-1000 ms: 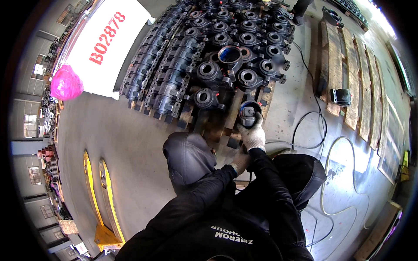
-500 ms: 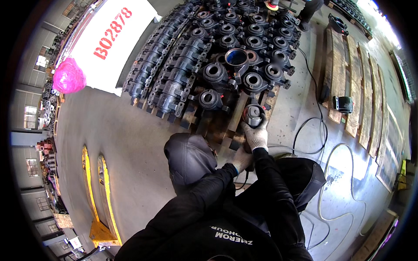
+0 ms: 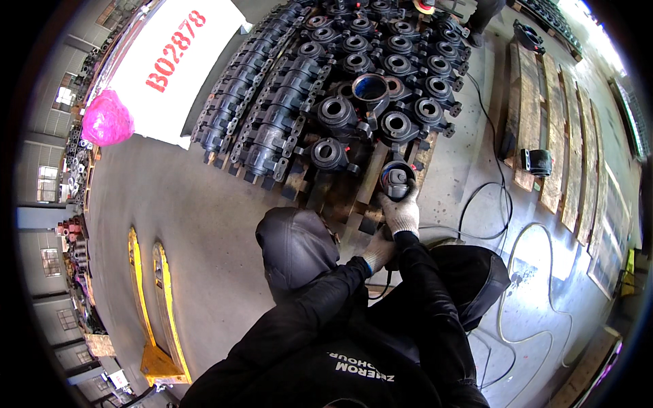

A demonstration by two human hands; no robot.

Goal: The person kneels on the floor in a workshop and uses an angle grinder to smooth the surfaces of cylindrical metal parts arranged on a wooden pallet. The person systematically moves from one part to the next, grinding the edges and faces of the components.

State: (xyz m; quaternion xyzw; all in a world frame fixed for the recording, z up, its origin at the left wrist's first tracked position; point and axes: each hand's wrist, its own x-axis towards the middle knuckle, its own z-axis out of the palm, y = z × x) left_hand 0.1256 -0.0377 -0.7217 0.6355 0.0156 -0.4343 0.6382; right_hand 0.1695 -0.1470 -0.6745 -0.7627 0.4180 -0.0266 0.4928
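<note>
Surface work apparently under way

Head view: the right hand (image 3: 402, 213) is gripping the front of a power tool (image 3: 397, 179), the left hand (image 3: 379, 251) holding its rear, over a black ring (image 3: 398, 164) at the pallet (image 3: 372, 175); the next move seemingly calls for steady pressure.

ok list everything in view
metal power tool: one, grey, centre
round metal castings: many, black, ahead
cylindrical metal parts: two rows, black, ahead left
slatted wooden pallets: several, brown, ahead, right
rectangular block: one, white, upper left
rounded bundle: one, pink, upper left
long metal forks: two, yellow, lower left
thin cables: several, black, pale, right
co-worker's leg: one, black, top right
gloved left hand, gloved right hand: two, white, centre
sleeves: two, black, below
</note>
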